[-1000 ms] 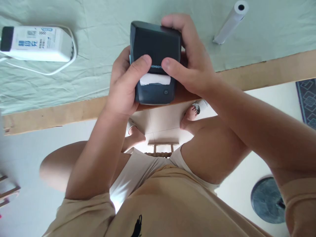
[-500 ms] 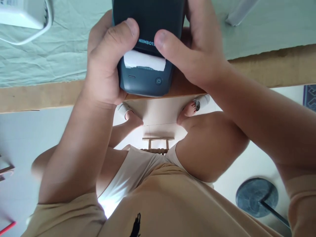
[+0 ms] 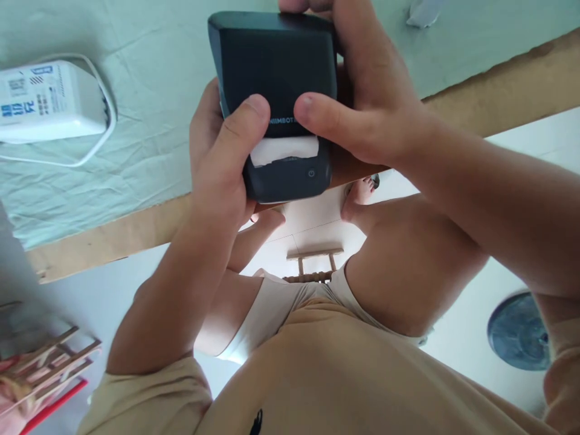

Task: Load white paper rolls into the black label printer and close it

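Observation:
A dark label printer [image 3: 278, 72] marked NIIMBOT is held between both hands over the table's front edge. White label paper [image 3: 284, 150] sticks out of its slot, above the end with the round power button [image 3: 311, 173]. My left hand [image 3: 226, 145] grips the printer's left side, its thumb flat on the lid beside the lettering. On the other side, my right hand [image 3: 362, 90] wraps the right edge, thumb on the lid and fingertips at the far end. The fingers beneath the printer are hidden.
A white box-shaped device [image 3: 54, 99] with a white cable lies at left on the green tablecloth [image 3: 149, 54]. A grey-white piece [image 3: 423, 12] sits at the back right. Below are a wooden rack [image 3: 54, 368] and a round dark base [image 3: 519, 331] on the floor.
The printer sits lower in view, tipped so its far end shows. The view has turned, bringing more of the white device and the floor rack into sight. Both hands keep their hold.

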The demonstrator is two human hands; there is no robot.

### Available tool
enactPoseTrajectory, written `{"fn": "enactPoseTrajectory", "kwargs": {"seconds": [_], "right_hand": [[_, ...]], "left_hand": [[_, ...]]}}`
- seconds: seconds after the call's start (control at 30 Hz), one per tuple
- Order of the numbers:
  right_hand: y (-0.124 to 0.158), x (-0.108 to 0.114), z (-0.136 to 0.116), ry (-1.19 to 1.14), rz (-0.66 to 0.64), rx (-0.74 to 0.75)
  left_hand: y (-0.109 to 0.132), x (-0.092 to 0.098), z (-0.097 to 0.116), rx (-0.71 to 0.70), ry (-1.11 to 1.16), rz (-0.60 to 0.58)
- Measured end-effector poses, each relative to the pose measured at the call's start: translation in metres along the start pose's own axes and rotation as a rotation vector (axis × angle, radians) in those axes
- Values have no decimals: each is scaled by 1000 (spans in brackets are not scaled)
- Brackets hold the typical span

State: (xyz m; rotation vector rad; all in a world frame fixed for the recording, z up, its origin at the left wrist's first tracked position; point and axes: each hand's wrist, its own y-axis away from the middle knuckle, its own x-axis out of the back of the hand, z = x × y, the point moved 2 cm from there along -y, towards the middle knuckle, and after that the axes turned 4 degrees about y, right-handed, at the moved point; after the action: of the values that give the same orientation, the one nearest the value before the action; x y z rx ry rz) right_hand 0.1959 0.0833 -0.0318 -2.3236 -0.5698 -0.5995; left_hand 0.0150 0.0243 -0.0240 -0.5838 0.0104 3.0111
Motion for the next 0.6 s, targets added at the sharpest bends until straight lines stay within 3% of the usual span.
{"fn": "enactPoseTrajectory", "kwargs": {"seconds": [0.07,0.17,0.3,0.43,0.47,0.6], "right_hand": [[4,-5,-16,-13,4,-187],[2,-14,-29,-43,16,-289],[-8,-27,-27,-47,22,-302],[-13,-35,-28,-44,19,-282],[-13,-36,-29,-42,18,-274],[-8,-29,-31,-18,7,-246]], "left_hand": [[4,-5,5,-8,71,71],[10,-16,12,107,127,51],[14,-15,16,122,146,58],[9,-3,7,106,97,32],[6,-1,5,36,121,2],[2,-3,2,45,123,44]]}}
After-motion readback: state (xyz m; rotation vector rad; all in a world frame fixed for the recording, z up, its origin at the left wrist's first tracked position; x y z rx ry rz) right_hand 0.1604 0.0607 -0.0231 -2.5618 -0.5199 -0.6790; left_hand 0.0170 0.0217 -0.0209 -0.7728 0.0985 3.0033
